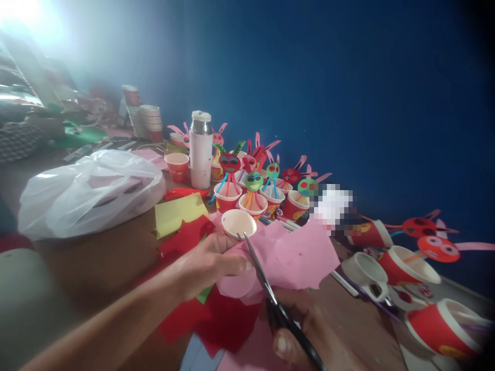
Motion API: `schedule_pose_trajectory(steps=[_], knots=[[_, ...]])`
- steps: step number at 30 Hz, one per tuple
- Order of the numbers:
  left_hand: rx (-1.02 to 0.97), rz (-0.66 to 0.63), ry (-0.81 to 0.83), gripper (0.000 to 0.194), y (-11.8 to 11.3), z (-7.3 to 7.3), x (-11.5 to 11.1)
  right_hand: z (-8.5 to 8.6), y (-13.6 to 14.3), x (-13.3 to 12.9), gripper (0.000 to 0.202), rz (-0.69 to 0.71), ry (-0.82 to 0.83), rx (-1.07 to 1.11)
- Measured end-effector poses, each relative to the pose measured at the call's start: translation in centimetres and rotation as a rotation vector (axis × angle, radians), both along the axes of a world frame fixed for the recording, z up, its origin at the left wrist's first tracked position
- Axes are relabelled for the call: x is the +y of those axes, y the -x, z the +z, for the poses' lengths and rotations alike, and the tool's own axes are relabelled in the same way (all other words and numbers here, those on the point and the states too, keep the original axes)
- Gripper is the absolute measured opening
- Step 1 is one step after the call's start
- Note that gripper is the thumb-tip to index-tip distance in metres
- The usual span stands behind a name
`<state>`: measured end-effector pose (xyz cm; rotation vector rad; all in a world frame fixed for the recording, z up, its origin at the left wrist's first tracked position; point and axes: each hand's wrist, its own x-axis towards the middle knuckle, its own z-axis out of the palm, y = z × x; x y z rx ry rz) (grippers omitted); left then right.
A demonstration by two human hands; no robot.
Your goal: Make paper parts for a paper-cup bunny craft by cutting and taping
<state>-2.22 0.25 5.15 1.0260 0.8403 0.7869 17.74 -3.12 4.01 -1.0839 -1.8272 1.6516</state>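
My left hand (216,260) pinches a round pink paper piece (235,283), which lies against a larger ragged sheet of pink paper (297,252). Whether the round piece is joined to the sheet, I cannot tell. My right hand (309,330) is closed on the black handles of a pair of scissors (266,286). Their blades are slightly apart at the tips, pointing away from me along the round piece's right side. Just beyond the tips stands an open paper cup (238,222). Red paper (224,319) lies beneath my left hand.
Several red paper cups with paper-faced figures (254,181) crowd the back by a blue wall (328,77). A white bottle (201,154) stands among them. To the left lie a white plastic bag (93,196) and yellow paper (180,211); a mug (363,273) is at right.
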Motion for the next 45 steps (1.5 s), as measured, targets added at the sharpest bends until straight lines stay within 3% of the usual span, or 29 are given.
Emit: schedule_pose_trajectory(steps=[5,12,17,20,28,35,45], knots=[[-0.102,0.024,-0.021,0.021,0.0,-0.9,-0.1,-1.1,-0.1,0.0,0.049,-0.031,0.002,0.040],[-0.214,0.404,-0.118,0.030,-1.0,-1.8,-1.7,-1.7,0.5,-0.6,0.050,-0.166,0.048,0.136],[-0.142,0.337,-0.227,0.029,-2.5,-1.2,-2.3,-1.9,0.8,-0.9,0.051,-0.125,0.016,0.205],[-0.072,0.362,-0.217,0.020,-3.0,-1.5,-2.3,-2.2,1.0,-0.9,0.048,-0.087,0.015,0.243],[0.007,0.412,-0.189,0.027,-3.0,-2.0,-1.9,-2.5,1.0,-0.7,0.046,-0.054,-0.006,0.230],[-0.085,0.375,-0.106,0.019,-2.8,-2.4,-1.5,-1.6,0.7,-0.6,0.047,-0.033,-0.003,0.205],[-0.126,0.323,-0.113,0.016,-2.4,-2.3,-1.4,-2.9,0.4,-0.5,0.044,-0.049,-0.051,0.175]])
